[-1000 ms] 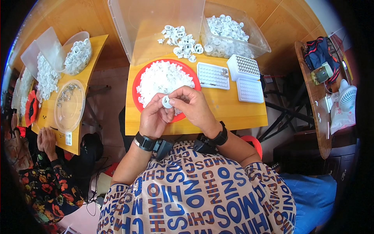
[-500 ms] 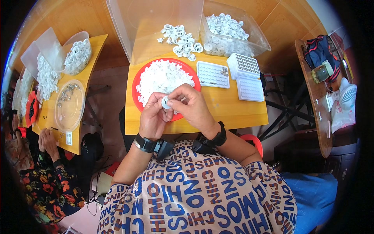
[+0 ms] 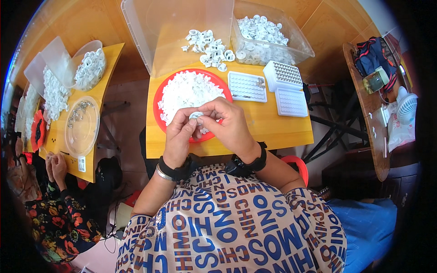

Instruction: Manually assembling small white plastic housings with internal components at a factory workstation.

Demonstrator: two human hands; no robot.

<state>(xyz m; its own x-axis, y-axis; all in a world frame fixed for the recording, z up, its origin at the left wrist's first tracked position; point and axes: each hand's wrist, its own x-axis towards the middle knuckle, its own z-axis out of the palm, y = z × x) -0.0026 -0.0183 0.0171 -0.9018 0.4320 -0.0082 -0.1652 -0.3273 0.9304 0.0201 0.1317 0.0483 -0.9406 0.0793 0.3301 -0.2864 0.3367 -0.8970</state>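
Note:
A small round white plastic part (image 3: 195, 115) is pinched between both my hands, over the near edge of a red round tray (image 3: 158, 109). My left hand (image 3: 179, 136) grips it from the left with thumb and fingers. From the right, the thumb and forefinger of my right hand (image 3: 226, 123) press on it, so most of it is covered. A heap of small white plastic pieces (image 3: 189, 93) fills the tray. To the right lies a shallow white tray (image 3: 248, 87) with rows of recesses and a few small metal pieces at its right side.
Stacked white trays (image 3: 283, 75) and another white tray (image 3: 291, 103) stand on the right of the table. Behind are loose white parts (image 3: 210, 49), a full clear bin (image 3: 273, 43) and an upright clear panel (image 3: 177, 36). A co-worker's hands (image 3: 56, 168) rest at the left table.
The white part has tilted, and its slotted face shows less now. My left thumb has come up onto it. The co-worker's hands have shifted slightly.

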